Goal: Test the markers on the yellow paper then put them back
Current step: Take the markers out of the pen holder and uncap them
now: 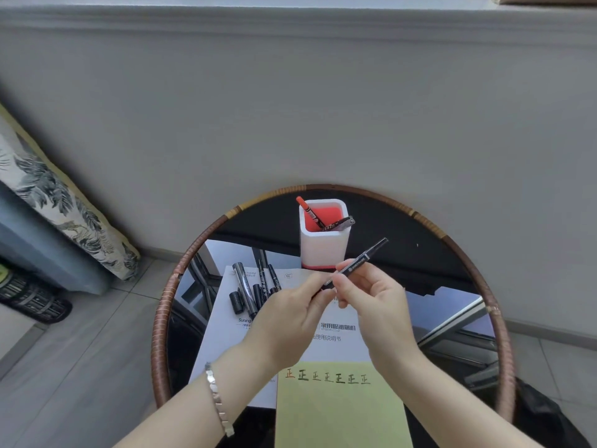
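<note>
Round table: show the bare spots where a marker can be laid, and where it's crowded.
Bare glass lies right of the white holder, out to the rim. More lies right of the booklet and yellow paper. The paper's lower part is blank. Crowded: the booklet's far-left corner, under loose markers, and the middle, around the held marker.

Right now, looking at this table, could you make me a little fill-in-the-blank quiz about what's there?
1. The left hand and right hand both hold one ___ marker.
2. The white holder has ___ markers in it.
3. The yellow paper bears ___ written characters.
4. The bracelet sits on the ___ wrist.
Missing: black; two; seven; left.
</note>
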Demonstrator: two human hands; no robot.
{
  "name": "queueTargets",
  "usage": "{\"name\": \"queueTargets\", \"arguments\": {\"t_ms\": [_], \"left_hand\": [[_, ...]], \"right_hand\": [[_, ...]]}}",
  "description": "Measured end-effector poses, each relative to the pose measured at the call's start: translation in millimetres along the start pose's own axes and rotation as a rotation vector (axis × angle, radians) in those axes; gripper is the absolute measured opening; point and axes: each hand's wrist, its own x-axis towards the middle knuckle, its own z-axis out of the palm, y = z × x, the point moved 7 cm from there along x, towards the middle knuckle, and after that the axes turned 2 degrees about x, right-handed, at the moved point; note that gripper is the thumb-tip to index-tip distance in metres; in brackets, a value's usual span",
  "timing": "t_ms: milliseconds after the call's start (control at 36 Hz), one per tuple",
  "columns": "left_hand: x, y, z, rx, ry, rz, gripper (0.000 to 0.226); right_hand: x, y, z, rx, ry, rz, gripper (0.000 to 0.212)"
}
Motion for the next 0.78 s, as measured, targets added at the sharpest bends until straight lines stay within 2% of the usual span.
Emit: {"name": "queueTargets", "arguments": {"t_ms": [56, 111, 167, 222, 306, 389, 500, 639, 778], "left_hand": [[0, -2, 1, 0.021, -0.042, -0.040, 0.038], [-1, -3, -1, 0.025, -0.055, -0.102, 0.029], [-5, -14, -4, -0.085, -0.028, -0.238, 0.019], [-12, -30, -9, -0.245, 0.070, -0.385, 0.016], [-23, -53, -23, -0.417, 0.294, -0.513, 0.019], [-30, -63, -32, -0.448, 0.375, -0.567, 0.014], [-30, -70, -32, -0.380, 0.343, -0.580, 0.010], [-8, -73, -14, -0.207, 0.229, -0.614, 0.010], [19, -65, 6, -0.029, 0.131, -0.574, 0.015]], "right_hand": [[3, -1, 0, -0.012, -0.030, -0.006, 0.012], [9, -7, -3, -0.015, -0.012, -0.032, 0.012], [18, -17, -9, -0.078, 0.019, -0.101, 0.019], [28, -22, -10, -0.251, -0.053, -0.137, 0.025], [38, 3, -2, -0.595, -0.274, 0.010, 0.017], [43, 42, 1, -0.785, -0.315, 0.194, 0.021], [55, 76, 5, -0.933, -0.259, 0.245, 0.033], [71, 91, 11, -0.977, -0.240, 0.219, 0.014], [75, 96, 10, -0.973, -0.218, 0.200, 0.016]]}}
